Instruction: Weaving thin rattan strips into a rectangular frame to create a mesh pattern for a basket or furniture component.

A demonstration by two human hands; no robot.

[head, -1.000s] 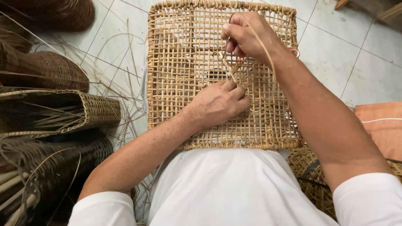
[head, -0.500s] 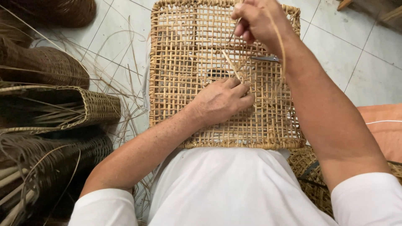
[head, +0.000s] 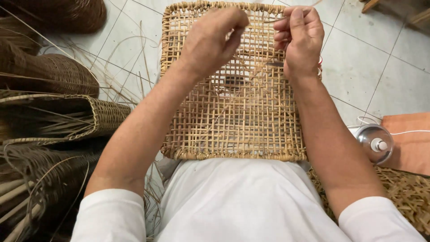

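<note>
A person in a white shirt (head: 242, 201) sits over a square woven panel (head: 233, 121) of pale cane, an open lattice with a braided rim, which lies on their lap with its far edge out over the tiled floor (head: 371, 49). Both bare hands are raised over the upper part of the panel. The left hand (head: 212, 42) hovers over the top left of the lattice, fingers curled with thumb and forefinger tips drawn near each other; whether its grip has a strand in it cannot be told. The right hand (head: 301, 40) sits over the top right corner, its grip closed in a pinch on a thin cane strand (head: 274, 19) that runs leftward from the fingertips. A slim dark tool (head: 274, 64) shows just beside the heel of that hand, against the lattice. To the person's left, dark woven baskets (head: 49, 76) are stacked on the floor, with loose cane strips (head: 121, 62) scattered between them and the panel. To the right, near the person's elbow, stands a small round metal object (head: 374, 141) with a white knob and a white cord, beside an orange cloth (head: 410, 134). More woven work (head: 407, 197) lies under the right arm.
</note>
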